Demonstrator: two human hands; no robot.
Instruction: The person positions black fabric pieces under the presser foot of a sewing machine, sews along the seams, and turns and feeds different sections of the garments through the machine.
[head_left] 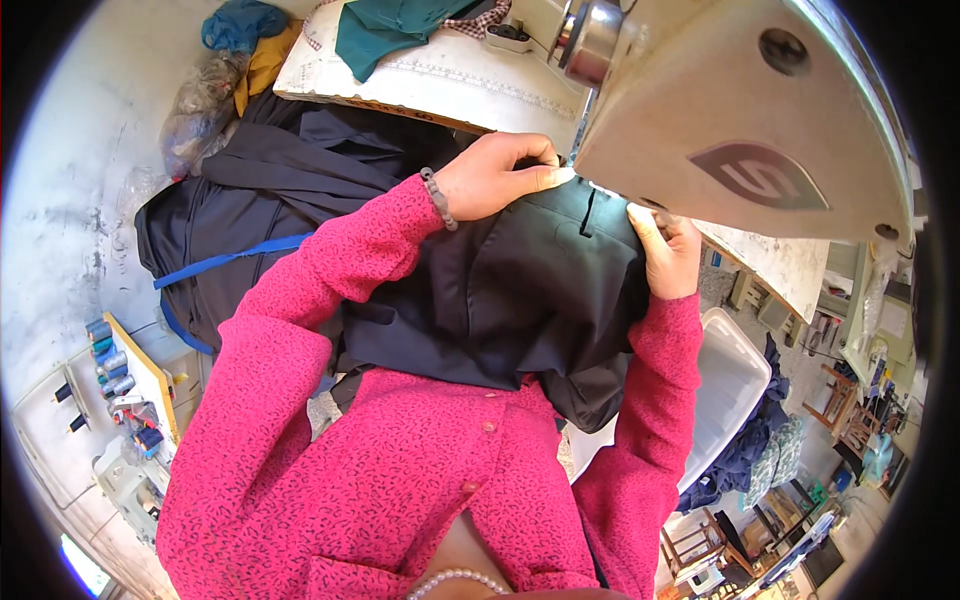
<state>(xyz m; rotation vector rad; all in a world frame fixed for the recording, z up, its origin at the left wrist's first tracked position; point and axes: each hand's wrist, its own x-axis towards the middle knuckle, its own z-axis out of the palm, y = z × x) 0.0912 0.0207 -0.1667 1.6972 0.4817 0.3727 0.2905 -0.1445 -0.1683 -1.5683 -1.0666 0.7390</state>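
A pair of black trousers (545, 275) hangs over my lap, its waistband held up at the sewing machine (690, 110). My left hand (495, 178) pinches the waistband edge between thumb and fingers, right beside the needle area. Farther right, my right hand (670, 250) grips the same waistband, thumb on top and fingers partly hidden under the machine head. Between the two hands a narrow belt loop (588, 213) stands out on the cloth. The machine head hides the needle tip and part of the waistband's edge.
A heap of dark garments (260, 180) with a blue strip lies at left. Green cloth (390, 35) rests on the white machine table (450, 85). Thread spools (112, 360) stand at far left. A white plastic bin (725, 385) is by my right arm, with dark blue cloth beyond.
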